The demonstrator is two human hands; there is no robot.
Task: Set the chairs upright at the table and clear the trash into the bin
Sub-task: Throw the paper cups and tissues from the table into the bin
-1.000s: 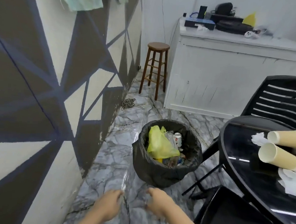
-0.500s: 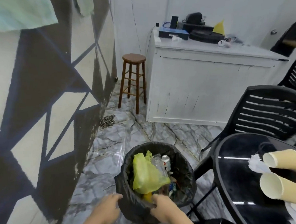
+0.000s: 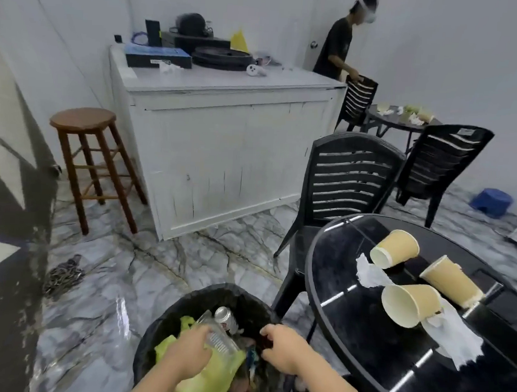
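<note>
A bin with a black liner stands on the floor at the bottom centre, holding a yellow bag, a clear bottle and a can. My left hand lies on the bag and bottle inside the bin, its fingertips hidden. My right hand grips the bin's right rim. To the right, a black round table carries three tipped paper cups and crumpled tissues. A black chair stands upright behind the table.
A second black chair stands further back. Another person holds a chair beside a far table with litter. Also around are a white cabinet, a wooden stool, a chain on the floor and a blue tub.
My view has swung right and up, and the bin now sits closer to the table. My left hand has moved from the rim onto the trash; my right hand stays on the rim.
</note>
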